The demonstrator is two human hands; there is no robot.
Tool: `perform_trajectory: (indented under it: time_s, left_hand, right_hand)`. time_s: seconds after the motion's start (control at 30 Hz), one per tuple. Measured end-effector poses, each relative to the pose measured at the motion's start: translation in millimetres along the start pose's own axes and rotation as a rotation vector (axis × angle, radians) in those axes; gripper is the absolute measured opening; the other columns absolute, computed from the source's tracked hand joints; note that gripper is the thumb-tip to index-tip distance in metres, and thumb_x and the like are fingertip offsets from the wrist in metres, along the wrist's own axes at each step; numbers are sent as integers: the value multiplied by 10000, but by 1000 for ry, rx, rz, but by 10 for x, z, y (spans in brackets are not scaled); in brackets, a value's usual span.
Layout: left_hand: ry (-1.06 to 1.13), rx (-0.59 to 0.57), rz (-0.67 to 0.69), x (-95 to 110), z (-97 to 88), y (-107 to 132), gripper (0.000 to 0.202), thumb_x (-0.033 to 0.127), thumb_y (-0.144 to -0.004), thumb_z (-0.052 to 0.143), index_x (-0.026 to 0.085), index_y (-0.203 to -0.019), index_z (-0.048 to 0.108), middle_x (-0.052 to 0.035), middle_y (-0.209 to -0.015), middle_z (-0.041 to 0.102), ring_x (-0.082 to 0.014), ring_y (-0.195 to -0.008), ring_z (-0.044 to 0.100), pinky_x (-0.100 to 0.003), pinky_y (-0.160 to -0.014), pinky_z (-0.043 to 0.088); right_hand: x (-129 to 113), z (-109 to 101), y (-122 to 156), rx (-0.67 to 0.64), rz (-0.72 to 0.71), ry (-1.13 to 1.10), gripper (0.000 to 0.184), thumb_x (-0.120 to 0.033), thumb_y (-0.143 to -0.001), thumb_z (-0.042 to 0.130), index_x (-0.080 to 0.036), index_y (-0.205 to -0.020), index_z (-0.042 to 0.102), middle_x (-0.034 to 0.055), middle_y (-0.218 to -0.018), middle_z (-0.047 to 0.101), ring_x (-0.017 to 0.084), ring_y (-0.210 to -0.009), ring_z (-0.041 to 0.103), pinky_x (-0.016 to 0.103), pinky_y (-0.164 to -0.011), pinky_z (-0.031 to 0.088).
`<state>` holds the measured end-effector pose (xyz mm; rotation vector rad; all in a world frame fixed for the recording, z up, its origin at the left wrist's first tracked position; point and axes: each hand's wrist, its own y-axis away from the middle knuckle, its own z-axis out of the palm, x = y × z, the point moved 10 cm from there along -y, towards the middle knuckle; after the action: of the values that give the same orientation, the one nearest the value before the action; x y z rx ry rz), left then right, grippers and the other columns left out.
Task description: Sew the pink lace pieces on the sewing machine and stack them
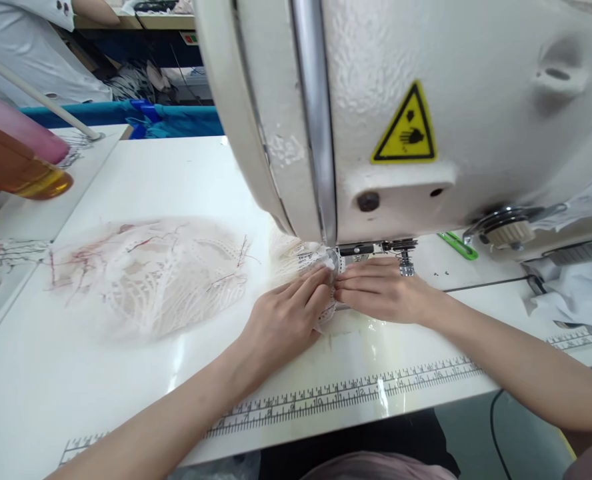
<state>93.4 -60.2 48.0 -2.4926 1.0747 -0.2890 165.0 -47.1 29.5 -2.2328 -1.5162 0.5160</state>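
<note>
A white lace piece (296,259) lies gathered at the presser foot of the sewing machine (401,100), its edge also showing below my fingers. My left hand (293,307) grips it just left of the foot, fingers bent and close together. From the right, my right hand (383,290) meets it with fingers pressed together at the lace edge, their tips close to those of my left hand. Its fingertips and the needle point are partly hidden. Further left, a heap of pale lace pieces (166,280) with loose red threads rests on the white table (141,180).
A printed ruler strip (326,398) runs along the front edge. Behind the machine arm lies a green tool (457,245). White cloth (579,293) sits at right. Orange (21,163) and pink thread cones (26,127) stand at left. Another person's white garment (31,53) shows behind.
</note>
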Motion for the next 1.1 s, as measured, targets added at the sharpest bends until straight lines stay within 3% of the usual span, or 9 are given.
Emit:
perform_trajectory:
  time_s: [0.2,0.37,0.6,0.73,0.93,1.1]
  left_hand:
    - [-38,0,-39,-87,-4,-8,173,47,-781,467,124,-877,588,-137,-1150,685,-225,-967,699,-290,-733,614]
    - [-67,-9,-65,-135,26,-18,284,24,-756,444,104,-987,589,-142,-1174,674,-235,-1008,685,-304,-792,606]
    - [-85,-11,-90,-162,48,-14,283,12,-747,439,125,-966,578,-141,-1194,665,-236,-1065,662,-302,-804,604]
    - [-97,-11,-96,-163,52,-21,297,8,-739,434,106,-972,591,-145,-1188,667,-237,-1084,652,-297,-824,600]
    - [-115,-17,-58,-126,70,-50,300,106,-850,444,67,-1097,610,-145,-1227,645,-254,-1127,627,-349,-899,579]
    - [-128,-43,-13,-79,96,-33,376,194,-898,455,81,-1232,585,-103,-1275,619,-268,-1182,588,-386,-931,567]
  right_hand:
    - [-46,67,6,-10,19,41,184,-149,-935,504,-203,-1059,628,-17,-1046,715,106,-963,636,291,-863,533]
    - [3,101,-4,-9,60,39,204,-132,-940,482,-205,-1067,624,-14,-1046,712,110,-978,624,290,-860,529]
    - [77,121,1,15,76,9,198,-103,-915,502,-205,-1009,643,-4,-1020,717,111,-914,641,286,-848,522]
    - [112,114,0,17,88,16,215,-92,-913,494,-204,-1010,649,12,-1025,717,136,-977,643,285,-829,532]
    - [106,20,-35,11,58,58,212,-94,-920,483,-178,-1029,644,25,-1046,718,133,-1007,648,276,-809,555]
    - [124,-70,-45,35,74,119,191,-105,-928,469,-177,-988,635,-16,-1008,735,105,-1006,660,240,-745,557]
